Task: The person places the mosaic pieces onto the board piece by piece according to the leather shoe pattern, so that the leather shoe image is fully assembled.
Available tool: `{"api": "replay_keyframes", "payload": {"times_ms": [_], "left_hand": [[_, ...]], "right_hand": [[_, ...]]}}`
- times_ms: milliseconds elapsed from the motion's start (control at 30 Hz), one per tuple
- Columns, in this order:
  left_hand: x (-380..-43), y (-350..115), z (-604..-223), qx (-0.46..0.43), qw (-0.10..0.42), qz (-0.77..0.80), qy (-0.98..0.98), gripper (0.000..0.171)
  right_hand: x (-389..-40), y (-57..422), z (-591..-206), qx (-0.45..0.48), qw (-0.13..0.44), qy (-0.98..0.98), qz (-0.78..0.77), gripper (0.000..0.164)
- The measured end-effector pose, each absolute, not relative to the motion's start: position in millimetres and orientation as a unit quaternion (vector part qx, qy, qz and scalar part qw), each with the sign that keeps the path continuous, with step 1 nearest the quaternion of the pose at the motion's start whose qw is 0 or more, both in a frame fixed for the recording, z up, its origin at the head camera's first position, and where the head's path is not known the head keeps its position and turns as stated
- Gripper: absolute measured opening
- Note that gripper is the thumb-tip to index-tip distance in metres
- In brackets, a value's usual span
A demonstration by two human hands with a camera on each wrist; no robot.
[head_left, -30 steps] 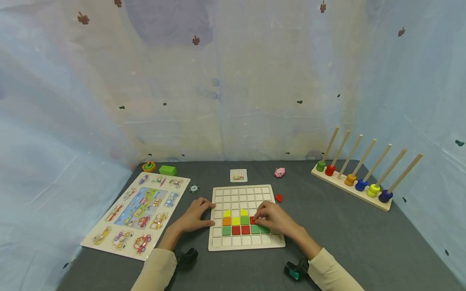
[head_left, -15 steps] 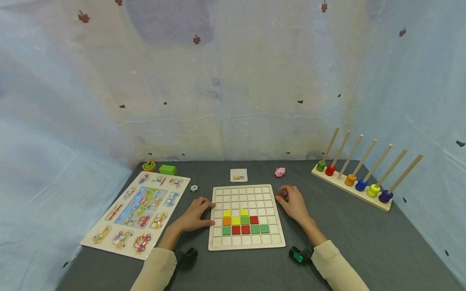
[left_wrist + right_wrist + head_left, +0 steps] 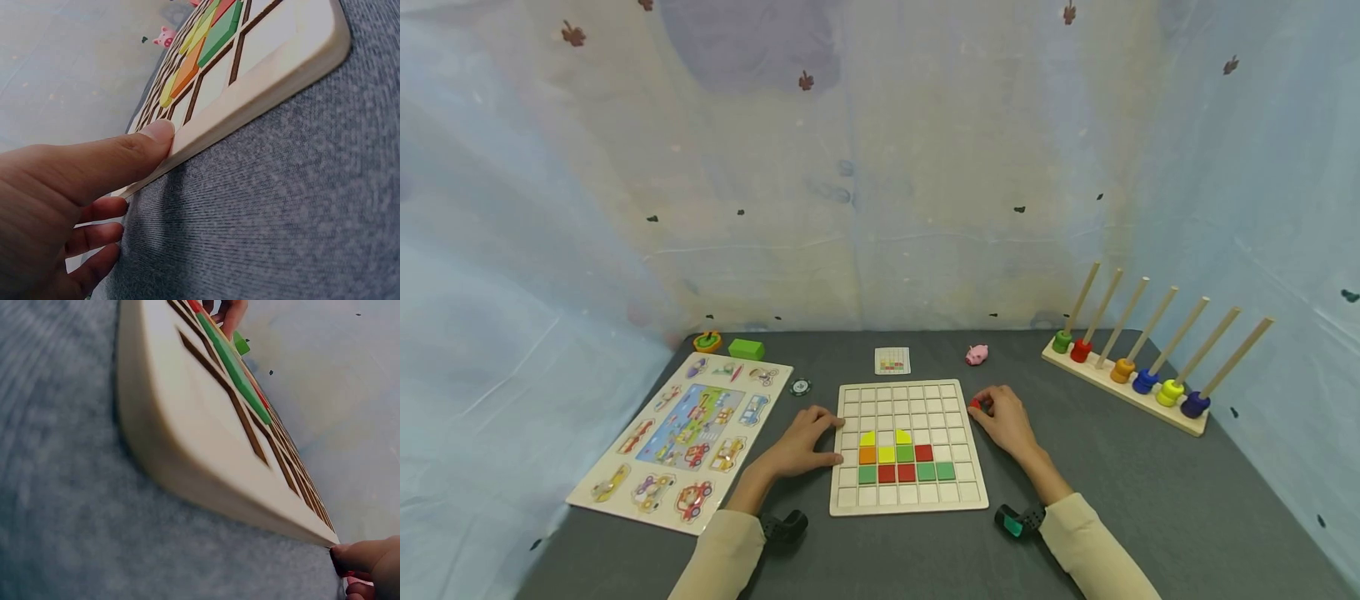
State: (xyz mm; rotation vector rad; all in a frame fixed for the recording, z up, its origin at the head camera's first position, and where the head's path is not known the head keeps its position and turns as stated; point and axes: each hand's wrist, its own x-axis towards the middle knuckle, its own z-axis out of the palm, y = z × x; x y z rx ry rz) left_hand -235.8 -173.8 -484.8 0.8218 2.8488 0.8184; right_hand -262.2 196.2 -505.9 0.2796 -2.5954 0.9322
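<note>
A wooden grid board (image 3: 908,500) lies flat in the head view, bearing a cluster of green, red, orange and yellow tiles (image 3: 886,473). My left hand (image 3: 801,444) rests at its left edge. In the left wrist view the thumb presses on the rim of the board (image 3: 250,106), and the other fingers sit loosely bent beside it. Just off the board's right edge, my right hand (image 3: 1006,421) pinches a red triangular tile (image 3: 975,403) between thumb and fingers, largely covered by them. The right wrist view catches those fingertips (image 3: 359,557) by the board's far corner.
A small pattern card (image 3: 892,362) lies behind the board, with a pink pig figure (image 3: 977,356) to its right. A picture puzzle (image 3: 685,442), green block (image 3: 747,349) and poker chip (image 3: 801,387) lie left. A pegged wooden stand (image 3: 1123,387) occupies the right.
My right hand has left a red square tile in the grid, moved right and back off the board, and taken hold of the red triangular tile there. The left hand stays put.
</note>
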Motion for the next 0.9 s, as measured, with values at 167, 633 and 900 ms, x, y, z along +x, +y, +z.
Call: {"api": "replay_keyframes", "payload": {"times_ms": [167, 633, 900], "left_hand": [[-235.6, -173.0, -483.8, 0.268, 0.033, 0.267, 0.925, 0.057], [-237.0, -174.8, -487.6, 0.272, 0.029, 0.265, 0.924, 0.058], [-237.2, -175.9, -489.3, 0.277, 0.026, 0.261, 0.924, 0.059]], "right_hand": [[-261.5, 195.3, -503.4, 0.115, 0.186, -0.913, 0.343, 0.014], [-226.4, 175.1, -487.0, 0.222, 0.065, -0.879, 0.417, 0.007], [-215.7, 166.1, -486.8, 0.255, 0.016, -0.868, 0.426, 0.006]]}}
